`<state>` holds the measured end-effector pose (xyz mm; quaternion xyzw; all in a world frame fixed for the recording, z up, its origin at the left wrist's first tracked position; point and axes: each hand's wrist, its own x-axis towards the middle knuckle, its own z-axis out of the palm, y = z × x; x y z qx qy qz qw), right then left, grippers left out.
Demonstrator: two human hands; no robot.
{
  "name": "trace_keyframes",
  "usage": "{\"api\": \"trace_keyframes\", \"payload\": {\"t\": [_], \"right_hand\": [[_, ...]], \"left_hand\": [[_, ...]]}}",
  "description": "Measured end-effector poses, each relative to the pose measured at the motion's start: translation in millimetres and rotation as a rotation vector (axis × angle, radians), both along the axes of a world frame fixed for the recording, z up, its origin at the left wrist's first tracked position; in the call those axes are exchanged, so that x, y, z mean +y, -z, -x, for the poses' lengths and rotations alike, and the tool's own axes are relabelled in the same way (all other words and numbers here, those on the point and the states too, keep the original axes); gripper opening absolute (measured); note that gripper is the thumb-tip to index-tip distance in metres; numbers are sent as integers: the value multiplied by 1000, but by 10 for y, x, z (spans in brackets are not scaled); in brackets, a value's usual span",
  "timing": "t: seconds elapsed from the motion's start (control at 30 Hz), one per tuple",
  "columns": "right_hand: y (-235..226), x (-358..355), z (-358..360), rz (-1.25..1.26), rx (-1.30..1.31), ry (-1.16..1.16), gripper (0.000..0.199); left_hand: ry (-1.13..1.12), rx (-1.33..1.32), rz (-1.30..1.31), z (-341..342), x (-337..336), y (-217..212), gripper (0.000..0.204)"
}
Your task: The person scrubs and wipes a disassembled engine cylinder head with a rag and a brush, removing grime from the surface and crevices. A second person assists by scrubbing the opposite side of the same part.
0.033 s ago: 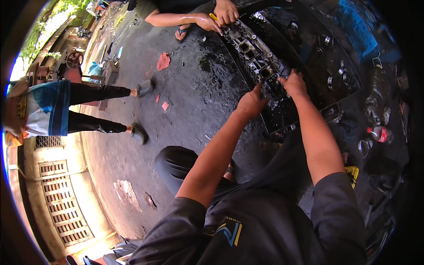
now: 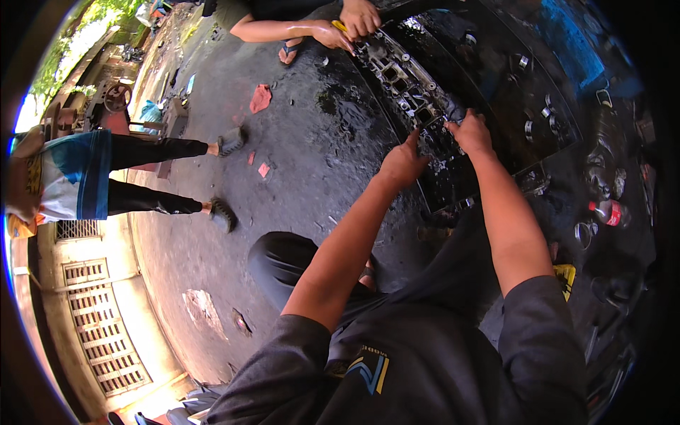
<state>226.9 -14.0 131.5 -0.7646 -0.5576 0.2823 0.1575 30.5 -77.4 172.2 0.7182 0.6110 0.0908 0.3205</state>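
A long metal engine cylinder head (image 2: 404, 81), wet and blackened with oil, lies slantwise over a black oily tray (image 2: 443, 198). My left hand (image 2: 404, 163) is closed at its near left corner, index finger stretched along the edge. My right hand (image 2: 471, 133) grips the near right corner with thumb and fingers. The undersides of my fingers are hidden. At the far end, a co-worker's two hands (image 2: 361, 18) press on the cylinder head, beside a small yellow item (image 2: 340, 26) partly covered by the fingers.
Several metal rings (image 2: 528, 130) lie in the tray's right part. A red-labelled bottle (image 2: 610, 212) and a blue sheet-like thing (image 2: 570, 42) are at the right. Another person (image 2: 78, 173) stands at the left. A red rag (image 2: 261, 98) lies on the dark, oily floor.
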Motion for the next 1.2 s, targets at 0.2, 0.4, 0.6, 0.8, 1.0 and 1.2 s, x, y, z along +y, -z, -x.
{"api": "trace_keyframes", "payload": {"t": [0.2,0.4,0.6,0.8,1.0,1.2], "right_hand": [[-84,-12,34,55,-50,30,73],[-156,-30,63,63,-73,48,70],[-127,-35,59,94,-102,46,69],[-55,-19,55,41,-124,46,67],[-68,-25,66,32,-182,23,66],[-125,-46,57,28,-101,15,66]], "left_hand": [[-23,-64,32,-105,115,135,88],[59,-87,192,-378,476,321,73],[-490,-1009,866,-444,813,378,25],[-744,-1342,1055,-500,1117,461,20],[-656,-1403,974,-469,1026,467,15],[-627,-1348,1018,-322,1013,180,28]]}}
